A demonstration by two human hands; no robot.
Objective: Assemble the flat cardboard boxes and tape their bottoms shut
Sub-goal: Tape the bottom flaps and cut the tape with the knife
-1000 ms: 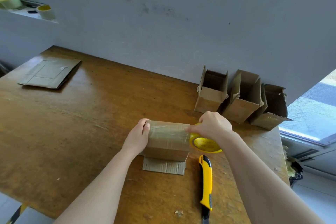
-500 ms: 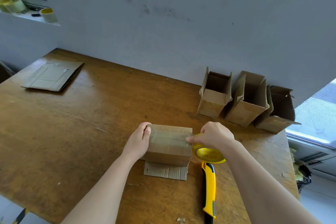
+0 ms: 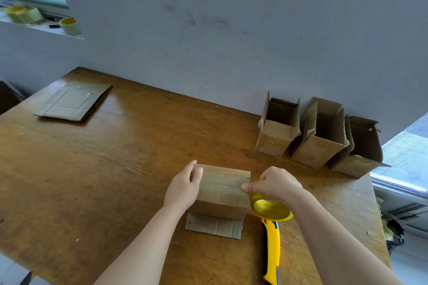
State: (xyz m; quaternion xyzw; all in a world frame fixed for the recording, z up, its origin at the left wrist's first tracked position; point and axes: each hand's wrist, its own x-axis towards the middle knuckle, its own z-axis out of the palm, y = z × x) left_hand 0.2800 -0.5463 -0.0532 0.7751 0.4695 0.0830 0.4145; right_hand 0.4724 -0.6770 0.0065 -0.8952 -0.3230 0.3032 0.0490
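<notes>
Nearest me, close to the front edge of the wooden bench (image 3: 104, 169) and toward its right side, lies a yellow-handled utility knife (image 3: 272, 252), untouched. I cannot tell whether its blade is out.

Just beyond it stands the small brown cardboard box (image 3: 222, 192), bottom up, with one loose flap spread flat on the bench toward me. My left hand (image 3: 185, 188) clamps the box's left end, fingers curled over its top edge. My right hand (image 3: 275, 184) is wrapped round the yellow-cored roll of clear tape (image 3: 271, 209). Its fingertips pin the strip at the box's right edge, and the roll hangs just off that edge.

I judge the cut to be the risky part. If I drag the roll down hard while my left hand slackens, the light box could slide or tip. If the strip wanders off the seam, the flaps may spring open. If I drop the roll to reach for the knife, the free tape could curl back onto itself.

The count so far is one knife, one box in work and one roll in hand. Three open brown cardboard boxes (image 3: 276, 136) (image 3: 322, 146) (image 3: 356, 164) stand side by side at the far right corner against the wall. One pile of flat brown cardboard sheets (image 3: 71, 102) lies at the far left corner, and I cannot tell how many sheets it holds. Three spare rolls of tape (image 3: 69, 26), as far as I can make out, sit on the window ledge (image 3: 46, 30) beyond.
</notes>
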